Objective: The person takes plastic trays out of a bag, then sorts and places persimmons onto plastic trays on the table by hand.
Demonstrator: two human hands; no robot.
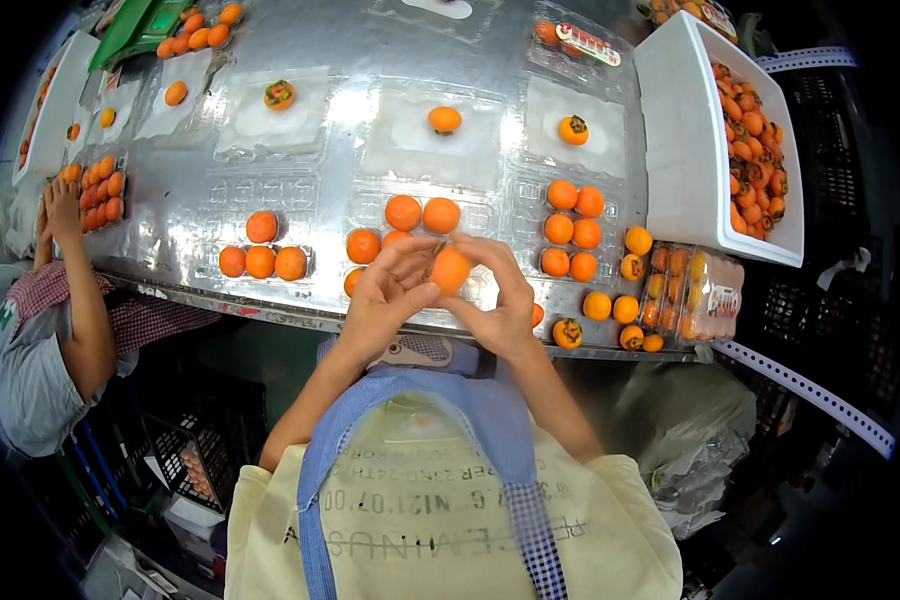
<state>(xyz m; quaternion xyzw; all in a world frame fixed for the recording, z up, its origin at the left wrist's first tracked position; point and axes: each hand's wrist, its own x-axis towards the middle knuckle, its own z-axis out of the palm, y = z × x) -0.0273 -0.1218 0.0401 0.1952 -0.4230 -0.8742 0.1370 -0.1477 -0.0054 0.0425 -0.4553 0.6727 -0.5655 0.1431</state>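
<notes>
Both my hands hold one orange persimmon (451, 271) above the table's near edge. My left hand (388, 292) curls around its stem side, thumb and fingers close to the dark calyx. My right hand (500, 296) grips it from the other side with thumb and fingertips. Directly beyond my hands lies a clear plastic clamshell (478, 216) with several persimmons (403, 212) in it, partly hidden by my hands. Its open lid (395, 140) bears a white pad and a single persimmon (444, 121).
Open clamshells with persimmons (260, 262) lie left and right (560, 228). Loose persimmons (597, 305) sit near a closed, labelled pack (718, 298). A white foam box (682, 150) full of persimmons stands far right. At left, a co-worker's hands (60, 212) touch another pack.
</notes>
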